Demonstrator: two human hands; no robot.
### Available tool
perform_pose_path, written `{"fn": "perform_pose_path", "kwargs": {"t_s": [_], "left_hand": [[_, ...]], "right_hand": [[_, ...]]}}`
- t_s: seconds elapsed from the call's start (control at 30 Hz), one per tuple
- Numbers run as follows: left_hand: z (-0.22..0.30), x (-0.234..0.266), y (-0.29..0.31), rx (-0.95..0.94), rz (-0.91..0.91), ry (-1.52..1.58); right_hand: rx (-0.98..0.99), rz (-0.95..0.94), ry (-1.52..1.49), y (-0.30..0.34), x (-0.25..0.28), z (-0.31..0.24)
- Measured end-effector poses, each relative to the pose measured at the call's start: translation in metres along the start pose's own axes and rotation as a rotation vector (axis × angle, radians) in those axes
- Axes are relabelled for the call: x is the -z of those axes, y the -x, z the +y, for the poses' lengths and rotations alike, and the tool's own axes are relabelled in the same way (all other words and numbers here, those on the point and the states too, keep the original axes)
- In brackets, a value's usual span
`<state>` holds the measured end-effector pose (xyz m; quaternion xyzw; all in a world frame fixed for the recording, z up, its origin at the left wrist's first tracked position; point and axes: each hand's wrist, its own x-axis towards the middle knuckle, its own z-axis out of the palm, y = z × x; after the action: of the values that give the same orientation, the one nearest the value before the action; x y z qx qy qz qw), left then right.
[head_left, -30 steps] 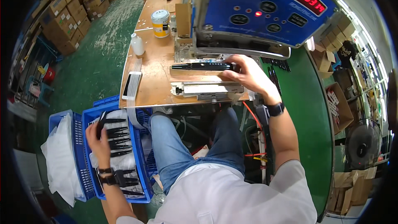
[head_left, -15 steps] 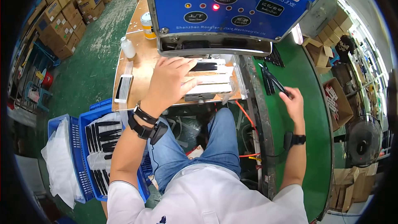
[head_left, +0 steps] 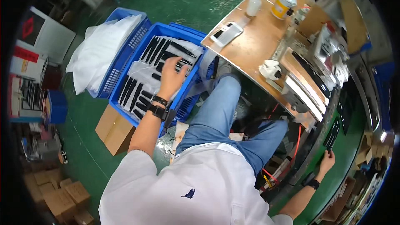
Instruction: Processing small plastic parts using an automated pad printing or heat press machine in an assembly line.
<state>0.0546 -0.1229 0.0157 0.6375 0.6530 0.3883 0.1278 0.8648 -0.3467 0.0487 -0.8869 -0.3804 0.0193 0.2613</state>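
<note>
My left hand (head_left: pixel 171 79) is over the blue basket (head_left: pixel 155 29) on the left, thumb and fingers apart, fingertips at the slim black pieces lying in it. Several long, tapered black pieces (head_left: pixel 183 50) lie there in rows on white wrapping sheet (head_left: pixel 143 71). On the far right, my right hand (head_left: pixel 328 160) is low over the green work surface (head_left: pixel 348 158). Its fingers are closed at the near end of a slim black piece (head_left: pixel 332 135), beside other black pieces. On the machine's bed, another black piece (head_left: pixel 310 68) rests among pale strips (head_left: pixel 306 93).
A second blue basket (head_left: pixel 109 79) holds white sheets. The wooden table (head_left: pixel 250 33) carries a phone (head_left: pixel 228 34), a white bottle (head_left: pixel 253 5) and a yellow-and-white can (head_left: pixel 284 5). A cardboard box (head_left: pixel 114 129) stands below the baskets. Red hoses (head_left: pixel 296 143) hang near my knee.
The view has swung left. My left hand has gone from the machine's bed to the basket. My right hand has lowered the black piece it carried onto the green surface.
</note>
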Motion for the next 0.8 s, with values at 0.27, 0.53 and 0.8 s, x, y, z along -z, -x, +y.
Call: {"fn": "perform_pose_path", "kwargs": {"t_s": [0.27,0.53,0.8], "left_hand": [[-0.109,0.043,0.026,0.658,-0.154,-0.615],[-0.139,0.006,0.044,0.393,0.081,-0.639],[-0.141,0.016,0.039,0.525,0.050,-0.543]], "right_hand": [[0.040,-0.002,0.152,-0.017,0.018,0.030],[0.084,-0.152,-0.039,0.037,0.050,-0.090],[0.416,-0.215,-0.322,0.047,0.037,-0.278]]}}
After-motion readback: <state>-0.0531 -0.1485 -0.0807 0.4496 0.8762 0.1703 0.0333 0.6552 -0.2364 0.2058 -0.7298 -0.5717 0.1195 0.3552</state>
